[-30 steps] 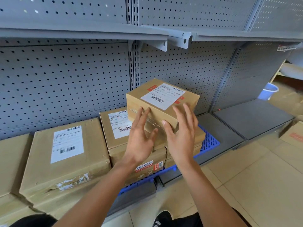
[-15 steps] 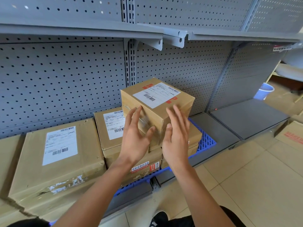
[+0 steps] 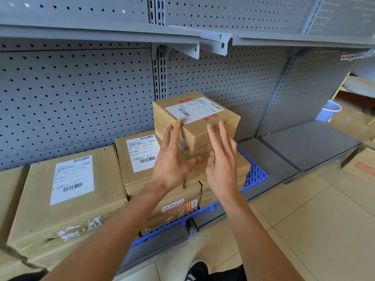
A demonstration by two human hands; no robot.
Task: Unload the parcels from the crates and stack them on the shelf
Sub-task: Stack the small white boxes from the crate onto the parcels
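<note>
I'm looking at the grey shelf (image 3: 304, 147), where a big box (image 3: 67, 199) is sitting toward its left end and a blue pallet (image 3: 255, 173) is carrying the stacked boxes (image 3: 140, 157) near the middle. The top parcel (image 3: 194, 118) is resting on that stack. My left hand (image 3: 172, 161) and right hand (image 3: 221, 159) are hovering with fingers straight and spread, grasping nothing; I can't tell whether they're touching it.

Both hands raised: left (image 3: 172, 161), right (image 3: 222, 159), fingers straight.
</note>
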